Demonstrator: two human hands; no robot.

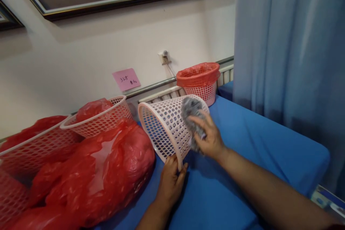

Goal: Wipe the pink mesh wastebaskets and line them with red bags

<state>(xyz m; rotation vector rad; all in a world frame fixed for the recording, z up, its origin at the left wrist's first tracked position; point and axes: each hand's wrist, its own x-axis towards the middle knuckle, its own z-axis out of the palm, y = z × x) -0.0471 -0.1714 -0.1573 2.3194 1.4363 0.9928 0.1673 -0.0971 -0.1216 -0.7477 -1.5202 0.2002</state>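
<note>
A pale pink lattice basket (pixel 164 125) lies on its side on the blue surface (pixel 242 143), mouth facing left. My left hand (pixel 170 181) grips its rim at the lower edge, fingers wrapped round it. My right hand (pixel 208 136) presses a grey cloth (pixel 191 109) against the basket's outer wall, fingers closed on the cloth.
A red plastic bag (pixel 102 172) bulges at the left, beside more pink baskets (pixel 105 118) with red bags in them. Another basket lined in red (pixel 201 81) stands upright by the wall. A blue curtain (pixel 291 54) hangs at the right. A pink note (pixel 126 79) is stuck on the wall.
</note>
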